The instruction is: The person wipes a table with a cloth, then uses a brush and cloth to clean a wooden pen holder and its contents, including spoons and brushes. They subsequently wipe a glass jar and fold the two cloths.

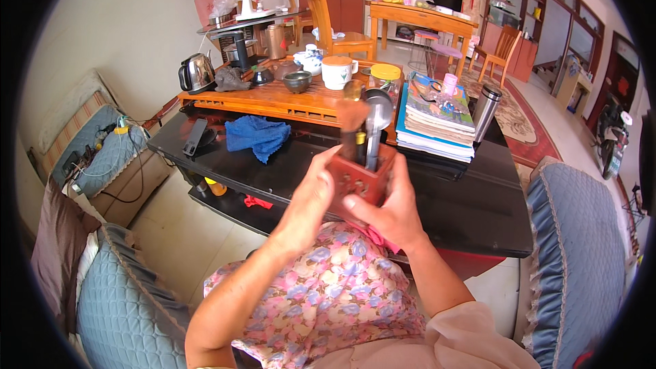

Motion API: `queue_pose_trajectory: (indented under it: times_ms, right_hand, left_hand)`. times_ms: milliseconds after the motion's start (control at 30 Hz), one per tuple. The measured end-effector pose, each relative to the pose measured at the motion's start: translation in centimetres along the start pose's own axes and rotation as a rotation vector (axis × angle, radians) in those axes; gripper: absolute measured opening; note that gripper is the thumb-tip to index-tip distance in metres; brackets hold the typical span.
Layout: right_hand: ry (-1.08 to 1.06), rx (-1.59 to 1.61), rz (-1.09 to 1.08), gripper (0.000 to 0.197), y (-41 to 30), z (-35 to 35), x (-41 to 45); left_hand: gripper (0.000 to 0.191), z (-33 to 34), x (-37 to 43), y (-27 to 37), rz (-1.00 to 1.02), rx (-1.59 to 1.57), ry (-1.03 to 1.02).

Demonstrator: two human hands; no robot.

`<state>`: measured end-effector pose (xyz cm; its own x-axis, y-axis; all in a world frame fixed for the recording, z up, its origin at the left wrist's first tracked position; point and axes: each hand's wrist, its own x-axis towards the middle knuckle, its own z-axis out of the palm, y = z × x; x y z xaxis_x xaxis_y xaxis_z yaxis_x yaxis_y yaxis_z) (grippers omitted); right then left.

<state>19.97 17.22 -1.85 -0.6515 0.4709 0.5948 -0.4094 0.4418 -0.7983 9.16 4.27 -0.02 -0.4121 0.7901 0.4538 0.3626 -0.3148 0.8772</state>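
Between both hands is a small reddish-brown square holder (pixel 353 182) with cut-out holes in its front. My left hand (pixel 311 192) presses its left side. My right hand (pixel 392 205) wraps its right side, thumb across the front. Several tools stand upright in it, partly blurred: a brown brush-like tool (pixel 351 115), a metal tool with a round head (pixel 379 107) and a dark one with a yellow end (pixel 361 138). Under the holder, a pink-red cloth (pixel 376 236) shows near my lap, partly hidden.
On the black coffee table (pixel 476 205) are a wooden tea tray (pixel 246 101) with a kettle (pixel 197 73), bowl (pixel 297 82), lidded mug (pixel 338 73) and yellow-lidded jar (pixel 385 79). A blue cloth (pixel 258 136), phone (pixel 195 137), stacked books (pixel 435 118) and steel thermos (pixel 486 110) lie around it.
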Motion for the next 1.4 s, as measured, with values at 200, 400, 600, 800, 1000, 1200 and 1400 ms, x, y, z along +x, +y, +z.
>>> queue_pose_trajectory:
  times_ms: [200,400,600,800,1000,1200,1400]
  right_hand:
    - [0.105,0.160,0.046,0.072,0.3,-2.7,0.1]
    - [0.132,0.197,0.031,0.076,1.1,-3.2,0.3]
    - [0.195,0.234,0.015,0.078,0.8,-2.6,0.5]
    - [0.195,0.186,-0.074,0.069,1.0,2.7,1.1]
    - [0.116,0.243,-0.162,0.071,0.2,3.7,2.0]
    - [0.042,0.437,-0.054,0.073,-0.2,4.0,1.6]
    - [-0.097,0.613,-0.033,0.078,-0.6,4.9,1.0]
  left_hand:
    - [0.049,-0.8,3.1,-5.5,-0.154,0.531,-0.068]
    - [0.034,1.5,2.9,-5.8,0.011,0.783,-0.185]
    - [0.010,-1.3,1.3,-1.8,-0.119,-0.126,0.431]
    - [0.043,1.6,-0.2,1.8,0.252,0.272,0.444]
    - [0.038,0.3,-3.7,1.1,0.018,0.345,0.334]
    - [0.037,-2.4,-4.8,1.4,-0.151,-0.073,0.296]
    - [0.034,-1.2,-4.3,4.8,-0.067,-0.092,0.423]
